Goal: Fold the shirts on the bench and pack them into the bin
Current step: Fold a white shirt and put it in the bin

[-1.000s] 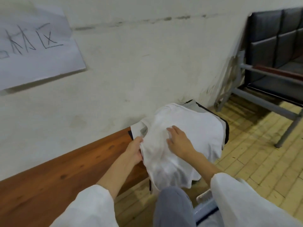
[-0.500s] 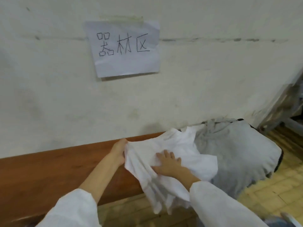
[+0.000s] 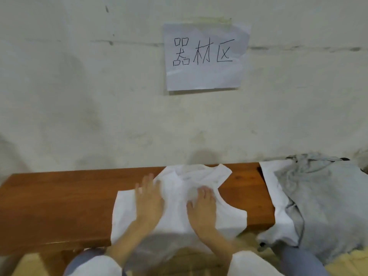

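A white shirt (image 3: 179, 222) lies spread on the brown wooden bench (image 3: 59, 206), collar toward the wall, its hem hanging over the front edge. My left hand (image 3: 148, 202) rests flat on the shirt's left side with fingers straight. My right hand (image 3: 203, 208) presses flat on its chest area. To the right, a grey shirt (image 3: 326, 200) lies on top of another white garment (image 3: 276, 196) at the bench's right end. No bin is in view.
A plastered wall (image 3: 99, 96) rises right behind the bench, with a paper sign (image 3: 205, 56) taped on it. Bare bench top extends to the left of the white shirt. Yellowish floor (image 3: 251, 246) shows below the bench's front edge.
The white shirt came off the pile at the bench's right end and now lies spread flat on the bench. Both hands released their grip and rest flat on it. The view swung left.
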### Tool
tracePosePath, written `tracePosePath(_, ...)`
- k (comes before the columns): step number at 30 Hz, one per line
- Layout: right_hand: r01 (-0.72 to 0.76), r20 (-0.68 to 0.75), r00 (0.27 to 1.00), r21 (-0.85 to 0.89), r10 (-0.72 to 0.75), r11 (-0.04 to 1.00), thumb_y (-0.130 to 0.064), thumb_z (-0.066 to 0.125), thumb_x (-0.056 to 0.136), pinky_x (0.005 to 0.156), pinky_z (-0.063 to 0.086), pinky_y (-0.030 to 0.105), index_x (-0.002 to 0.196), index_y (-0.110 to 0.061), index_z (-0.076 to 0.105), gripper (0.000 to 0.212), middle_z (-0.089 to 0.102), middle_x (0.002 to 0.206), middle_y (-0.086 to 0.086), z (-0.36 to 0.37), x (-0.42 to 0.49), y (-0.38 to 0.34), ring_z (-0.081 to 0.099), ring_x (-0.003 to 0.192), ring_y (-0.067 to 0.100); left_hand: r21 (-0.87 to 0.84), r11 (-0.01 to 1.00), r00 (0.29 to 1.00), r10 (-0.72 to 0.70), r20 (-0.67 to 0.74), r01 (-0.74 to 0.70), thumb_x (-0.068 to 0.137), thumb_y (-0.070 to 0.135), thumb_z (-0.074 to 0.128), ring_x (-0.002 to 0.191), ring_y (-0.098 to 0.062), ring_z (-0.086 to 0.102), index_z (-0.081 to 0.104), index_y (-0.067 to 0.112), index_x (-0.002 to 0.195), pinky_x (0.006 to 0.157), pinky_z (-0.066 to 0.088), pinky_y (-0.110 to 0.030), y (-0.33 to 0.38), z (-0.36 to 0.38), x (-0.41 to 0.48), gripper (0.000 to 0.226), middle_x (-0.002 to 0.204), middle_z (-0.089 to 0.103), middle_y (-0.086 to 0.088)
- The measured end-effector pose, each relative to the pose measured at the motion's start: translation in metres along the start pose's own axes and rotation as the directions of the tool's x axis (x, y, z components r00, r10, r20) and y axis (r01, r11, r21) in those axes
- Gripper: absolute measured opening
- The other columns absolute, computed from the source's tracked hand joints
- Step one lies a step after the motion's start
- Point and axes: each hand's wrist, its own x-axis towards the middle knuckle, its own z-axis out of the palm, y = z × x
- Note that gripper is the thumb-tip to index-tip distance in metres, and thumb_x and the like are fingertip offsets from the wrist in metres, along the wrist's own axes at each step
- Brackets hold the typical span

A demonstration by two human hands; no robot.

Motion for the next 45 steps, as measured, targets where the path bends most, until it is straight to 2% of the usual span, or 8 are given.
tracePosePath(4, -0.052, -0.049, 0.998, -0.121, 0.046, 0.991, -0.068, -0.029, 0.071, 0.109, -0.026, 0.033, 0.148, -0.009, -0.013, 0.099, -0.013, 0.159, 0.007, 0.012, -0.012, 0.031, -0.011, 0.146, 0.023, -0.007, 0.985, 0.944, 0.170, 0.283, -0.175, 0.083, 0.032, 0.036, 0.115, -0.030, 0.060, 0.069, 0.017, 0.115, 0.106, 0.022, -0.048, 0.038, 0.042, -0.011, 0.050, 0.126, 0.062, -0.008)
tracePosePath(9, 0.046, -0.008, 0.999, -0.210, -0.048, 0.977, -0.074, -0.041, 0.053, 0.111, -0.023, 0.035, 0.143, -0.017, -0.024, 0.108, -0.031, 0.147, -0.002, 0.003, 0.032, 0.057, -0.019, 0.145, 0.021, 0.031, 0.991, 0.954, 0.114, 0.277, -0.127, 0.082, 0.038, 0.032, 0.121, -0.030, 0.056, 0.063, 0.020, 0.125, 0.103, 0.020, -0.054, 0.042, 0.039, 0.013, 0.056, 0.133, 0.058, -0.008)
tracePosePath(15, 0.200, 0.077, 0.980, -0.300, -0.185, 0.933, -0.075, -0.026, 0.064, 0.117, -0.014, 0.038, 0.150, -0.017, -0.012, 0.104, -0.017, 0.158, 0.002, 0.001, 0.101, 0.044, -0.019, 0.145, 0.019, 0.101, 0.994, 0.980, -0.050, 0.194, 0.031, 0.092, 0.044, -0.002, 0.147, -0.023, -0.009, -0.005, 0.025, 0.152, 0.114, -0.014, -0.053, 0.039, 0.044, 0.054, 0.063, 0.159, -0.011, -0.002)
tracePosePath(20, 0.255, 0.062, 0.967, -0.260, -0.247, 0.931, -0.065, -0.009, 0.077, 0.117, -0.014, 0.034, 0.152, -0.016, -0.002, 0.090, -0.007, 0.160, 0.003, 0.003, 0.125, 0.038, -0.013, 0.146, 0.019, 0.045, 0.999, 0.987, -0.030, 0.157, 0.023, 0.078, 0.043, -0.012, 0.147, -0.024, -0.004, 0.008, 0.022, 0.153, 0.114, -0.011, -0.053, 0.043, 0.047, 0.074, 0.080, 0.160, -0.001, -0.005)
tracePosePath(24, 0.174, -0.190, 0.960, -0.167, -0.205, 0.971, -0.039, 0.027, 0.097, 0.119, 0.011, 0.036, 0.145, -0.006, 0.034, 0.059, 0.031, 0.152, 0.013, 0.002, 0.113, 0.036, 0.025, 0.142, 0.028, 0.040, 0.999, 0.985, -0.010, 0.175, 0.003, 0.078, 0.044, -0.013, 0.148, -0.024, -0.002, 0.010, 0.021, 0.152, 0.115, -0.010, -0.051, 0.044, 0.044, 0.070, 0.081, 0.160, 0.002, -0.006)
tracePosePath(33, 0.184, -0.113, 0.976, -0.009, -0.184, 0.983, -0.032, 0.038, 0.101, 0.116, 0.018, 0.028, 0.144, -0.019, 0.032, 0.046, 0.031, 0.152, 0.001, -0.018, 0.062, 0.047, 0.029, 0.140, 0.018, -0.068, 0.996, 0.967, -0.045, 0.251, 0.064, 0.102, 0.040, 0.021, 0.147, -0.021, -0.006, 0.018, 0.027, 0.150, 0.118, -0.003, -0.046, 0.028, 0.015, 0.041, 0.050, 0.160, -0.001, -0.002)
tracePosePath(38, 0.010, 0.002, 1.000, -0.216, -0.010, 0.976, -0.053, 0.015, 0.098, 0.118, -0.004, 0.041, 0.152, -0.017, 0.001, 0.066, -0.004, 0.160, 0.007, -0.017, 0.038, 0.082, -0.005, 0.147, 0.027, 0.032, 0.976, 0.950, -0.215, 0.228, 0.214, 0.098, 0.053, 0.013, 0.146, -0.027, -0.014, -0.004, 0.014, 0.152, 0.113, -0.011, -0.053, -0.001, 0.013, -0.004, 0.068, 0.159, -0.012, -0.006)
tracePosePath(45, 0.118, 0.061, 0.993, -0.304, -0.105, 0.945, -0.076, -0.025, 0.067, 0.116, -0.014, 0.041, 0.151, -0.026, -0.012, 0.098, -0.018, 0.158, 0.000, -0.014, 0.067, 0.109, -0.019, 0.145, 0.022, 0.091, 0.954, 0.940, -0.297, 0.169, 0.285, 0.087, 0.071, 0.000, 0.144, -0.028, -0.020, -0.018, 0.027, 0.149, 0.106, -0.017, -0.063, -0.025, 0.021, -0.013, 0.078, 0.157, -0.022, 0.000)
